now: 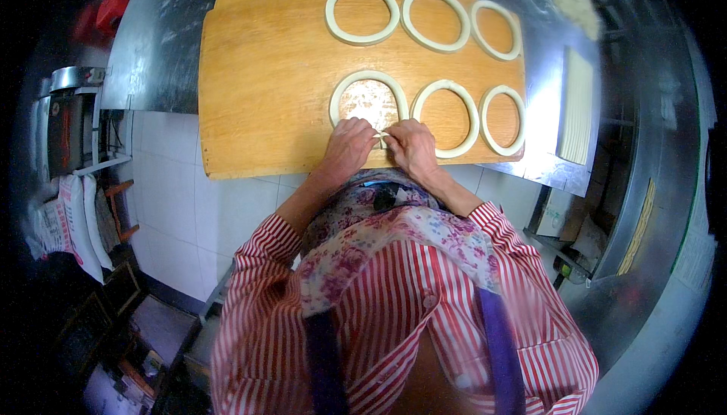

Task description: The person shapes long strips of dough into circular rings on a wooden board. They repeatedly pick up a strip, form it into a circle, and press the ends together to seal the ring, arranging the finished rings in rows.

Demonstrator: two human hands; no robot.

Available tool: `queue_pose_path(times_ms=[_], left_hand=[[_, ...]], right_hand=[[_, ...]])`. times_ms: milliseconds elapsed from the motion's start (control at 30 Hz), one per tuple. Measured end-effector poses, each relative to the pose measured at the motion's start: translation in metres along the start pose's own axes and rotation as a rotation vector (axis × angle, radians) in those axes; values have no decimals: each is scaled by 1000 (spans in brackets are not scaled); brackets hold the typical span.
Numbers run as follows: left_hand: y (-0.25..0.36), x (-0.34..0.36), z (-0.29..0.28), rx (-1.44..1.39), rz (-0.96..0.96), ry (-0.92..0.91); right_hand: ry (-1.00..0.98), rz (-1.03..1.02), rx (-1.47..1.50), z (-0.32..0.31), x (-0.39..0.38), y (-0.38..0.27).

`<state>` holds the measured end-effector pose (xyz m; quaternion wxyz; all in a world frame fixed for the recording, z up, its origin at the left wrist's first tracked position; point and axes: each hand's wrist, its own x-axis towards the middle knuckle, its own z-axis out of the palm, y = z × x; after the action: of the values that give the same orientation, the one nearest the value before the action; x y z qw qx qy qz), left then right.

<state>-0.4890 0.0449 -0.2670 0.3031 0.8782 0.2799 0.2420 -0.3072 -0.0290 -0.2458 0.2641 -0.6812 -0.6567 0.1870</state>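
A loop of pale dough [369, 76] lies on a wooden board [261, 82], close to my body. Its two ends come together at the near side, between my hands. My left hand [351, 145] pinches one end, and my right hand [412, 145] pinches the other; the fingertips almost meet there. Flour dusts the board inside this loop. Just to the right of my right hand lies a closed dough ring [471, 116], with another dough ring [520, 121] beyond it. Three more rings, the nearest to the left edge being a dough ring [331, 14], form the far row.
The board rests on a shiny metal table [163, 44]. To its right are pale dough strips laid side by side [578, 104] and a lump of dough [572, 2]. A red object [116, 6] stands far left; white sacks [76, 222] are below it.
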Motion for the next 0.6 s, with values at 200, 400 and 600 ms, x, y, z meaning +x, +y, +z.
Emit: queue_pose_path(times_ms=[200, 400, 600], left_hand=[[1, -2, 4, -12, -4, 35], [-1, -5, 9, 2, -2, 35], [0, -6, -8, 28, -13, 11]], right_hand=[[-18, -12, -11, 2, -2, -2], [-8, -72, -22, 4, -3, 0], [-86, -61, 21, -17, 1, -9]])
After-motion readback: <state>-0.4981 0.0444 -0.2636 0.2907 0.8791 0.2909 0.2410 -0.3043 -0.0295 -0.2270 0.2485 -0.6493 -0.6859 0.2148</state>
